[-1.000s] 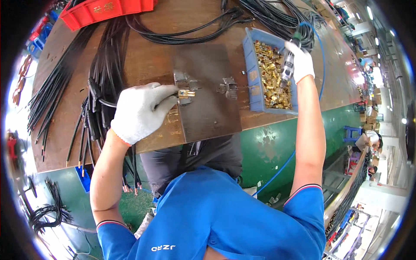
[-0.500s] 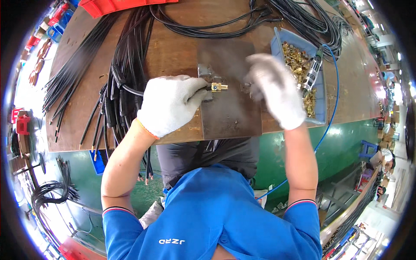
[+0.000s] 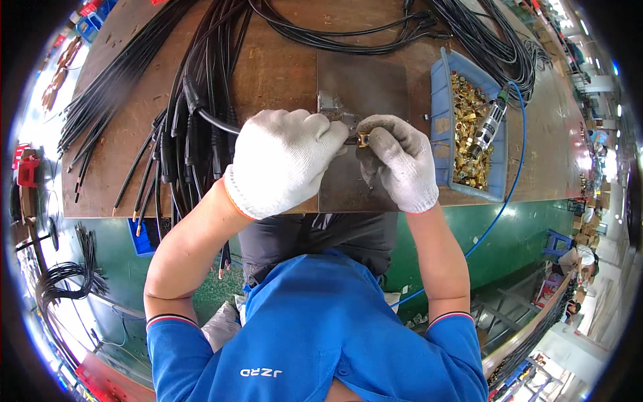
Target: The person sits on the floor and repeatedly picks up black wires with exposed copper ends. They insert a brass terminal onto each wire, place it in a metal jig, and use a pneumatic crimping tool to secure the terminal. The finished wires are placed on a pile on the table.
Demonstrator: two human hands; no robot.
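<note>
Above the dark metal plate [image 3: 348, 191] my two white-gloved hands meet. My left hand [image 3: 288, 161] is closed round the end of a black cable [image 3: 218, 122], which runs in from the bundle at the left. A brass connector [image 3: 364, 139] sits at the cable's tip, between the hands. My right hand [image 3: 400, 161] pinches the connector's far end with thumb and forefinger, hiding most of it. A small metal fixture [image 3: 329, 100] on the plate lies just beyond my fingers, partly covered.
A blue bin [image 3: 442, 120] of brass fittings [image 3: 469, 107] stands at the right. Across it lies a power screwdriver [image 3: 492, 120] with a blue hose [image 3: 522, 134]. Black cables [image 3: 127, 80] cover the table's left side; coiled cables [image 3: 492, 40] lie at the back right.
My right hand, blurred and apart before, has come left to the brass connector and pinches it. My left hand has shifted slightly right with the cable.
</note>
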